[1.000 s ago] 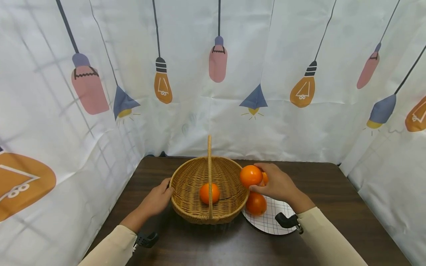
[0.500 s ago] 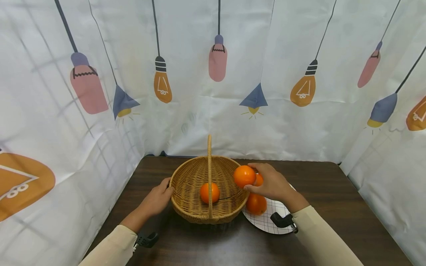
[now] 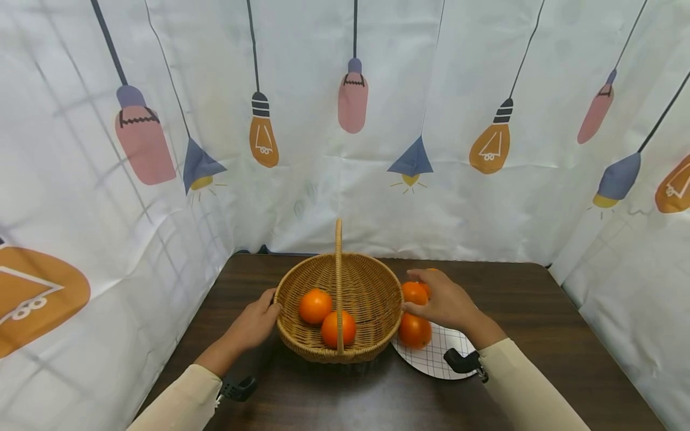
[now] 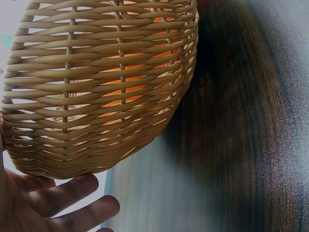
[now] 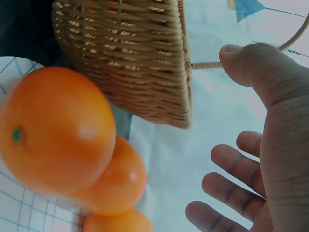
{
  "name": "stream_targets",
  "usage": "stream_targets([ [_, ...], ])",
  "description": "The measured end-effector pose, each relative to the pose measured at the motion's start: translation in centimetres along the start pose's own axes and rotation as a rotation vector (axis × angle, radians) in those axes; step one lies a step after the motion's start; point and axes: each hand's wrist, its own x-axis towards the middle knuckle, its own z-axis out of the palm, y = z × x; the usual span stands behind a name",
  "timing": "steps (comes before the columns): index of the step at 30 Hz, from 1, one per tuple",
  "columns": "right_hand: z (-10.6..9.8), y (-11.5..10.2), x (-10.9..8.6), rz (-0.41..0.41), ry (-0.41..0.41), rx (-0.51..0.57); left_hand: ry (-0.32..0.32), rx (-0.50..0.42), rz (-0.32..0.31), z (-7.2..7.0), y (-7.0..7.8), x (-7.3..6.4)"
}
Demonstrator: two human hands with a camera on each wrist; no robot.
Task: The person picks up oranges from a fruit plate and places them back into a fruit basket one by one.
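Note:
A wicker basket (image 3: 374,299) with an upright handle (image 3: 339,257) stands on the table, two oranges inside: one at the left (image 3: 315,306), one partly behind the handle (image 3: 346,329). My left hand (image 3: 253,320) holds the basket's left rim; in the left wrist view its fingers (image 4: 84,215) reach beneath the woven side. My right hand (image 3: 447,305) hovers right of the basket with thumb and fingers spread, holding nothing. Below it, several oranges (image 3: 415,330) rest on a round plate (image 3: 436,359). In the right wrist view the nearest orange (image 5: 58,130) partly covers another (image 5: 120,179).
The dark wooden table (image 3: 345,401) reaches past the basket on both sides. A white curtain (image 3: 323,191) printed with lamps hangs behind it and along its sides. The basket's right side stands close against the plate and its oranges.
My right hand carried an orange left over the basket's rim and let it go. That orange now lies inside with the first one. My left hand has stayed at the rim.

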Motion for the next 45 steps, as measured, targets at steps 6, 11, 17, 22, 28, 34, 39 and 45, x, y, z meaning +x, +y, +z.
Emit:
stream_targets([
  [6,0.0,0.9,-1.0,0.007,0.000,-0.008,0.000,-0.001,-0.006,0.1,0.0,0.1],
  [11,0.2,1.6,-1.8,0.024,-0.001,0.017,0.001,0.011,0.007,0.0,0.1,0.1],
  [17,0.5,2.5,-2.6,0.050,-0.003,0.030,-0.007,0.011,0.017,-0.2,0.0,-0.1],
  [22,0.8,3.0,-3.1,0.084,-0.005,0.034,-0.003,0.014,0.021,-0.2,0.1,-0.1],
  [28,1.4,3.6,-3.6,0.088,0.003,0.034,0.003,0.015,0.015,-0.2,0.1,0.0],
  [34,2.0,4.2,-4.2,0.083,0.010,0.041,0.001,0.013,0.023,-0.1,0.0,-0.1],
  [39,2.3,4.3,-4.5,0.098,-0.006,0.054,0.005,0.009,0.031,0.0,0.0,-0.2],
  [45,2.8,4.6,-4.8,0.122,-0.020,0.072,0.002,0.010,0.023,0.1,0.0,-0.2],
])
